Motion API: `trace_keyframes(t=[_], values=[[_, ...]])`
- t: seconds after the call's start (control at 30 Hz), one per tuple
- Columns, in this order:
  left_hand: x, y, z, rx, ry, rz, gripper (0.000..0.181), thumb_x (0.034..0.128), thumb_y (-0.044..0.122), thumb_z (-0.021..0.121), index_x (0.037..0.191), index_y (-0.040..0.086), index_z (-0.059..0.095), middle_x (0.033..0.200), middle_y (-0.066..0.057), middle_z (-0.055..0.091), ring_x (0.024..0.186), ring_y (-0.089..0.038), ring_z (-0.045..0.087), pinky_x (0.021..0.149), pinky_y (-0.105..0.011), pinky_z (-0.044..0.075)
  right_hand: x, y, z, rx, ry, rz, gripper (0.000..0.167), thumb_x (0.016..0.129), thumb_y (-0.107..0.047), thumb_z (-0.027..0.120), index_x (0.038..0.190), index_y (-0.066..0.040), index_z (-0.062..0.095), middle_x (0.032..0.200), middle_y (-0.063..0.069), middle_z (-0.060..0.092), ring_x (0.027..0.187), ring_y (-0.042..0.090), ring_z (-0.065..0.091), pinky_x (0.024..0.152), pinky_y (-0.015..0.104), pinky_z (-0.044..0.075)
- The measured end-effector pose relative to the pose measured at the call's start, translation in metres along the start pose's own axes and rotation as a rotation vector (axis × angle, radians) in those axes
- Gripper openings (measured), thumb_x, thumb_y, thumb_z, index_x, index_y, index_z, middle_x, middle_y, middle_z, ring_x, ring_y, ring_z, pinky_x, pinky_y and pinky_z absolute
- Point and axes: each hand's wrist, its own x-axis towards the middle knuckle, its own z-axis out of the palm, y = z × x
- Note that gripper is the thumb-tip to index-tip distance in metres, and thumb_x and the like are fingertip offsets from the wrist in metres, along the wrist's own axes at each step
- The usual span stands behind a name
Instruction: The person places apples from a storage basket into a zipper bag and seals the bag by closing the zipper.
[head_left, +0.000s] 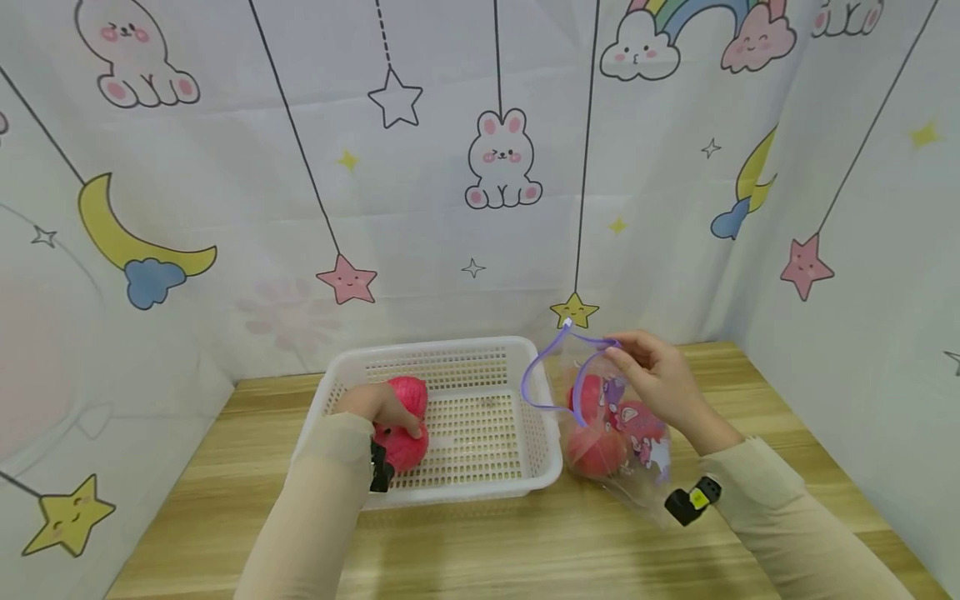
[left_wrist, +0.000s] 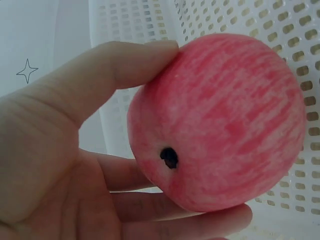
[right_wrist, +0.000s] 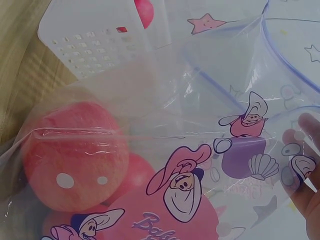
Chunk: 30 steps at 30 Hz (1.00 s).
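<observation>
My left hand (head_left: 375, 404) reaches into the left side of a white plastic basket (head_left: 542, 417). It holds a red streaked apple (left_wrist: 220, 120), thumb on one side and fingers on the other; the dark hollow at one end of the apple shows. A second red apple (head_left: 411, 392) lies close by at the back. To the basket's right, my right hand (head_left: 660, 383) pinches the purple zip edge of a clear printed bag (head_left: 626, 492). The bag's mouth gapes towards the basket. Several red apples (right_wrist: 75, 155) are inside, partly hidden by the prints.
Basket and bag stand on a wood-grain table (head_left: 480, 550). Behind and at both sides hangs a white curtain (head_left: 427, 208) printed with stars, moons and rabbits. The basket's right wall stands right beside the bag.
</observation>
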Motion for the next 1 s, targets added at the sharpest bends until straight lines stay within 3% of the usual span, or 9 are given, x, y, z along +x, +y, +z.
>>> trace_keyframes(t=[0.23,0.6,0.8,1.0], values=[[0.002,0.001,0.0,-0.008,0.016,0.062,0.063,0.0693,0.042,0.078,0.112,0.001,0.057,0.099,-0.011,0.059,0.09,-0.025,0.056,0.074,-0.037,0.053,-0.001,-0.001,0.001,0.007,0.005,0.006,0.02,0.092,-0.005,0.058,0.11,-0.001,0.064,0.093,0.015,0.071,0.078,-0.004,0.06,0.067,0.01,0.049],[-0.001,0.005,0.001,-0.029,0.04,0.057,0.056,0.0692,0.041,0.078,0.106,0.002,0.059,0.096,-0.008,0.057,0.09,-0.023,0.052,0.074,-0.036,0.051,-0.003,0.0,0.002,0.011,0.003,0.022,0.02,0.092,-0.007,0.058,0.11,-0.002,0.064,0.093,0.014,0.07,0.079,-0.007,0.058,0.067,0.011,0.049],[-0.005,0.01,0.0,-0.07,0.052,0.055,0.048,0.0691,0.038,0.079,0.097,0.005,0.059,0.091,-0.008,0.06,0.083,-0.022,0.057,0.065,-0.033,0.053,-0.003,-0.001,0.003,0.009,0.005,0.012,0.02,0.092,-0.006,0.059,0.11,-0.002,0.065,0.093,0.014,0.071,0.078,-0.007,0.058,0.067,0.011,0.049],[-0.005,0.015,-0.001,-0.087,0.041,0.092,0.043,0.0704,0.036,0.079,0.092,0.005,0.059,0.088,-0.008,0.062,0.076,-0.023,0.06,0.06,-0.031,0.054,-0.001,-0.004,0.002,0.003,0.004,0.0,0.021,0.091,-0.004,0.06,0.111,-0.003,0.065,0.093,0.013,0.071,0.077,-0.007,0.058,0.066,0.01,0.048]])
